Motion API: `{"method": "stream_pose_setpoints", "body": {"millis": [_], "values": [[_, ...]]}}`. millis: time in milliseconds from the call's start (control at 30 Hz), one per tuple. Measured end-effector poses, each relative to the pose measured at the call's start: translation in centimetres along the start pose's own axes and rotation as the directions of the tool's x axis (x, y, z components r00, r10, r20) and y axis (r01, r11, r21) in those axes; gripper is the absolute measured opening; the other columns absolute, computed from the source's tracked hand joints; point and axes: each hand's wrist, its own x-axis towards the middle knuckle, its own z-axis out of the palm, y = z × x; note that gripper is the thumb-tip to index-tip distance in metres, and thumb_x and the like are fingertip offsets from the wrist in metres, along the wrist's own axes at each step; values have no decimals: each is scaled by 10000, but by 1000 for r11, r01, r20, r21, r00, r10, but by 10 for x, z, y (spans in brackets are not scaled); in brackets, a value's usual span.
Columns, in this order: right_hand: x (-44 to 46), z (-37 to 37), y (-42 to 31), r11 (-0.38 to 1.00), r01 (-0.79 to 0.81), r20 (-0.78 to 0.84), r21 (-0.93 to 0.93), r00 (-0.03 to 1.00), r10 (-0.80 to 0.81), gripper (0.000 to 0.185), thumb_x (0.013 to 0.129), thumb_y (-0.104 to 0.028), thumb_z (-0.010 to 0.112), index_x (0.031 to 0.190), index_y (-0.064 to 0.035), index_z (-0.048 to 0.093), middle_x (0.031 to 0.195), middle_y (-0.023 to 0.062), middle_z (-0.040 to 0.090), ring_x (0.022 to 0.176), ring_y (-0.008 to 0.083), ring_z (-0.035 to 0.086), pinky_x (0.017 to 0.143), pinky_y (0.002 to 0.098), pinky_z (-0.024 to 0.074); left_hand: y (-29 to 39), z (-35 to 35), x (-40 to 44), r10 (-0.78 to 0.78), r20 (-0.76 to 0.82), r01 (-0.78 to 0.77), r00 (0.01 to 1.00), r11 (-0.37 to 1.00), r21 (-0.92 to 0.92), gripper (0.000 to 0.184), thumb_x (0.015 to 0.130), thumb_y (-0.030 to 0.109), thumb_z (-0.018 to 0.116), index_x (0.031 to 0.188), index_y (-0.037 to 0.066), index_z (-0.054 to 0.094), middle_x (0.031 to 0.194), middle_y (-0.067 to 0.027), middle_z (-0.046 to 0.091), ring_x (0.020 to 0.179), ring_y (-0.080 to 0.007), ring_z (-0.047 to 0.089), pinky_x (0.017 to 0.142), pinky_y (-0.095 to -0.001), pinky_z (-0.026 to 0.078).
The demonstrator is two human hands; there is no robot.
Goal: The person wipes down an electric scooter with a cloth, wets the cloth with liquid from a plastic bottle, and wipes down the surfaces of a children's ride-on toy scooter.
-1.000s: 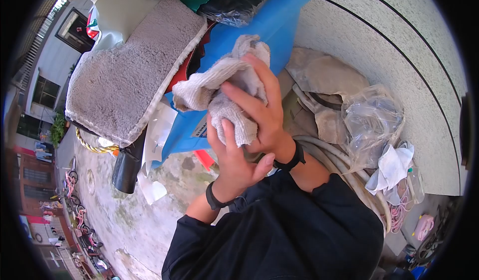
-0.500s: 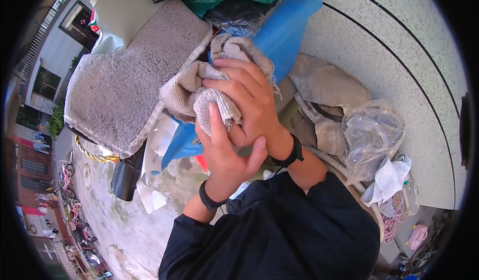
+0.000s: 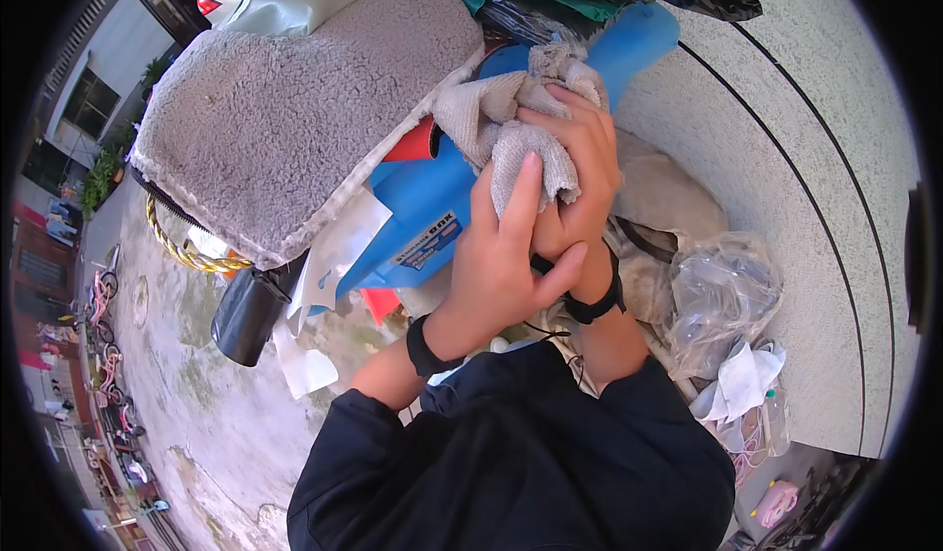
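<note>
At six o'clock is the person's black shirt [image 3: 521,463], with both forearms running up from it and converging, each wrist ringed by a dark band.

The left hand [image 3: 494,271], near the middle of the view, shows its back and points to twelve. Its index finger lies straight against the front of the grey cloth [image 3: 526,138]; its thumb is stretched out toward two, beside the right wrist. The other fingers are mostly hidden, so I cannot tell how far closed they are.

The right hand [image 3: 586,183], at two o'clock, is palm down, bent fingers slanting toward eleven and clamped over the cloth. The hands are together, overlapping in view, with the bunched cloth between them, toward one o'clock.

Past the cloth, the blue box [image 3: 422,192] shows at eleven, with a red tube [image 3: 417,141] above it. At ten spreads a grey fleece pad [image 3: 305,119]; near half past eight hangs a black roll [image 3: 253,317]. A clear bag [image 3: 727,296] lies past three, a white rag [image 3: 742,379] at four.

Farther, a pale wall [image 3: 786,178] rises at two; bikes [image 3: 110,374] line eight.
</note>
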Motion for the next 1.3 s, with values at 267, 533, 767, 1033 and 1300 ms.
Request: {"method": "stream_pose_setpoints", "body": {"millis": [267,533,767,1033,1300], "values": [[-14,22,-64,980,3,112,199,993,-26,465,673,-357,663,991,-24,727,1001,183,688,1029,373,658,895,453,477,-1,-49,-84,55,62,-65,997,982,178,1045,860,410,733,1542,-37,80,1472,-342,291,1340,-477,403,1088,-588,326],[-24,26,-50,967,-10,49,255,999,-3,455,679,-299,693,1054,-41,710,1118,157,677,1108,340,629,946,455,451,9,-52,-58,31,96,-61,995,944,324,1022,847,366,750,1553,-11,115,1456,-370,293,1353,-491,381,1072,-631,336],[-24,10,28,998,-68,-206,9,976,68,350,826,-194,640,1105,14,685,1137,192,684,1174,398,599,1031,489,433,-10,20,9,34,118,-30,992,999,-34,881,787,197,804,1518,30,341,1392,-347,398,1161,-518,552,898,-501,533],[1,-11,36,954,-282,-260,-105,933,247,365,917,-165,577,1229,24,587,1272,225,578,1205,428,527,1089,482,393,-10,65,66,-15,210,49,978,986,-158,826,828,198,726,1537,73,320,1413,-299,425,1142,-499,570,880,-485,544],[0,-26,51,946,-297,-249,-127,933,260,387,924,-217,583,1225,26,592,1288,229,572,1237,418,515,1096,495,371,-8,94,79,-8,86,20,996,990,-140,813,817,213,727,1518,70,342,1386,-303,442,1058,-433,627,830,-454,571]]}}
